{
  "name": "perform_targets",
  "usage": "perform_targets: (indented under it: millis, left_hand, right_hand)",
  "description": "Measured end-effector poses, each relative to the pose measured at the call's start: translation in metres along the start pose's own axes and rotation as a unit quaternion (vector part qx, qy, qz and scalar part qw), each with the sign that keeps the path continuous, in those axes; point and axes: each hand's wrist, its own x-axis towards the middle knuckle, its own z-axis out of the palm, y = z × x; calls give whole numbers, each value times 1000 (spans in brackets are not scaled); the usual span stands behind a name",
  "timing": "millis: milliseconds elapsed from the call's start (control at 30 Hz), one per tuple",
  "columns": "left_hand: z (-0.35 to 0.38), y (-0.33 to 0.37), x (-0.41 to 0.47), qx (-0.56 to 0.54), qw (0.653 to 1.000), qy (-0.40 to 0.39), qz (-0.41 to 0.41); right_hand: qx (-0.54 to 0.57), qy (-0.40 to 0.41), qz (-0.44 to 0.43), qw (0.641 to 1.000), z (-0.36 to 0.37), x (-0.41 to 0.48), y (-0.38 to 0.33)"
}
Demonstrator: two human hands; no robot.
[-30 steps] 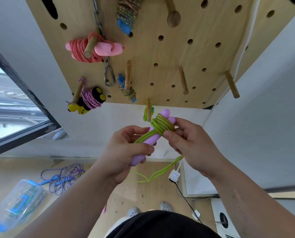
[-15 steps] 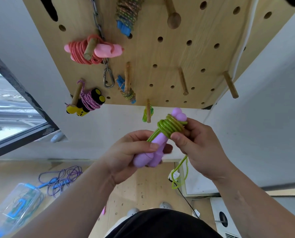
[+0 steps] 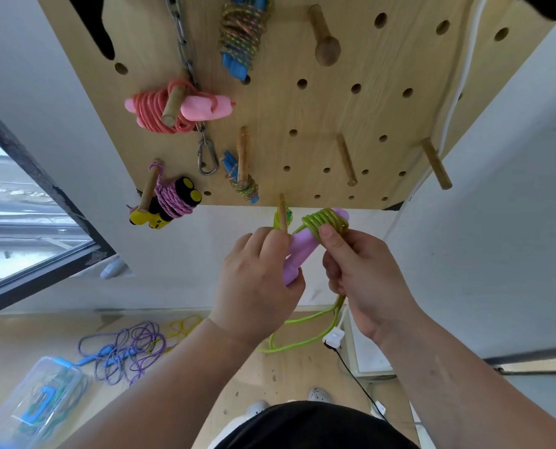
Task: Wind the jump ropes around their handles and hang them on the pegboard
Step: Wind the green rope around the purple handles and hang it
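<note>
1. Just below the pegboard's [image 3: 383, 124] bottom edge, both hands hold one green jump rope [image 3: 323, 220] – its coils sit round the top end of the purple handles [image 3: 302, 251].
2. Left hand [image 3: 257, 280]: fingers wrapped tight round the lower end of the handles.
3. Right hand [image 3: 360, 270]: thumb pressed down on the green coils, other fingers curled in behind. The unwound tail [image 3: 302, 341] drops out from under this hand and loops down toward the floor.
4. Wooden pegs [image 3: 346, 158]: I can see seven, and three are bare.
5. Four wound ropes are up on the board: one coral rope [image 3: 153, 108] with pink handles, one pink-purple rope [image 3: 171, 200] with yellow-and-black handles, and two multicolour ones with blue handles – the upper multicolour rope [image 3: 241, 34] and the lower multicolour rope [image 3: 245, 186].
6. Something small and green [image 3: 288, 217] hangs on the lowest peg, right by the left hand. It's too hidden to tell what it is.
7. One chain [image 3: 185, 59] hangs down the board, ending in one carabiner [image 3: 208, 158].
8. Floor stuff: one loose purple-and-blue rope heap [image 3: 124, 351], a bit of yellow rope [image 3: 182, 327], and one clear plastic box [image 3: 33, 406] off to the left.
</note>
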Motion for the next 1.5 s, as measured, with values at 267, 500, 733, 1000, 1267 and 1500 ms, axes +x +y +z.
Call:
perform_targets:
  millis: [267,500,733,1000,1267,1500]
  left_hand:
    - [-27,16,3,-334,862,-80,-373]
    - [-30,17,0,-485,703,-97,-510]
    - [-38,13,-3,-623,549,-155,-535]
    - [-33,18,-11,-514,678,-62,-522]
    - [-41,20,0,-527,672,-66,-516]
    - [-50,28,-8,-684,458,-179,-538]
  right_hand:
    - [-84,-107,-33,990,-12,-2,5]
    - [-116,-170,-10,979,-20,-1,-1]
    - [-121,-186,-53,974,-26,-14,-10]
    - [-410,-70,-87,905,-31,-22,-25]
    - [-387,-30,-151,909,-23,-31,-23]
    - [-226,-102,-117,962,-23,-29,4]
